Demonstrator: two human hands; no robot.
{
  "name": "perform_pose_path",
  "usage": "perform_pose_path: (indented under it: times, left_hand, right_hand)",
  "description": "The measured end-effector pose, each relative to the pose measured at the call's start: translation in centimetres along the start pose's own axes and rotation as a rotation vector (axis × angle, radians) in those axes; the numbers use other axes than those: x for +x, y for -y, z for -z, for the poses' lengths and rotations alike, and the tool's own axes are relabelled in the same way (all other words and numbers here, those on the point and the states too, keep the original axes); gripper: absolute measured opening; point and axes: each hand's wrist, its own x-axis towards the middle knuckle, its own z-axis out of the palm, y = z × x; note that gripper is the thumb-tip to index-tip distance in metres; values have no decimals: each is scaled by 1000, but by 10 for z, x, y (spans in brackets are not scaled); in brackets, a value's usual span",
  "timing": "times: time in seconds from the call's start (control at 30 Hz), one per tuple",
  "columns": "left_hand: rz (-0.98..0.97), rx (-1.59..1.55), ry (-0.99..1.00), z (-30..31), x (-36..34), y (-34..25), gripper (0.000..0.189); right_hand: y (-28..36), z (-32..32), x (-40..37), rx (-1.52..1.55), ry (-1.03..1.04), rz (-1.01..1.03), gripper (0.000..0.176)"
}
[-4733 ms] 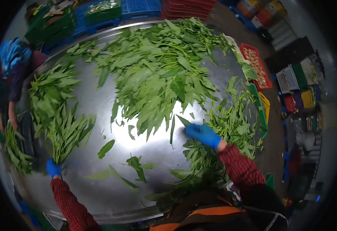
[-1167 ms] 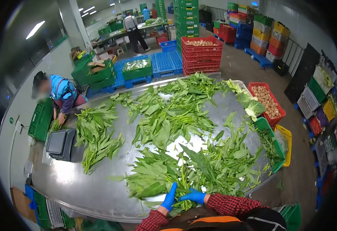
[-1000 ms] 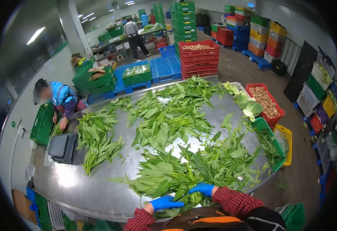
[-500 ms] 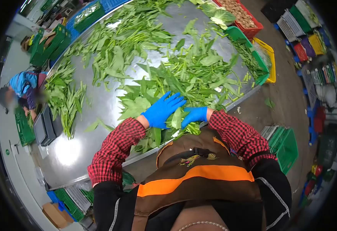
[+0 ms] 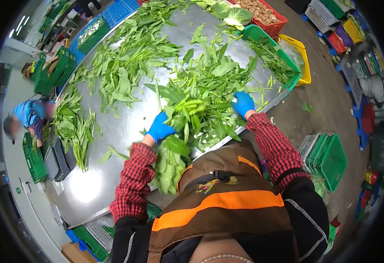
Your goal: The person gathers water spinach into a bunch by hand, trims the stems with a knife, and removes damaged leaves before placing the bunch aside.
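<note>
Head; left hand (image 5: 160, 127) holds bunch (image 5: 176, 145) across table edge (image 5: 275, 103); right hand (image 5: 244, 104) near

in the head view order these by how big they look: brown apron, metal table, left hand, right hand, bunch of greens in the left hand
1. metal table
2. brown apron
3. bunch of greens
4. left hand and right hand: too alike to rank

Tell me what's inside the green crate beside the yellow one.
Green leaves and stems lie in the green crate; whatever is beneath them, including most of its floor, is covered.
</note>
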Motion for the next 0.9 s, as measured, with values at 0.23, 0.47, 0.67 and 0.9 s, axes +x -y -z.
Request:
perform_pose_path:
  times: [0.23,0.47,0.67,0.9]
  left_hand:
    - [490,208,-222,-48,47,10,63]
    - [634,242,-353,-89,49,10,61]
    - [621,246,-464,-105,50,1,61]
    - [559,280,-517,-110,49,8,57]
  right_hand:
    - [3,34,34,-17,487,4,43]
    - [-11,148,-28,226,470,-4,43]
    - [70,68,-54,956,492,-113,31]
    - [100,-15,-30,994,527,-65,34]
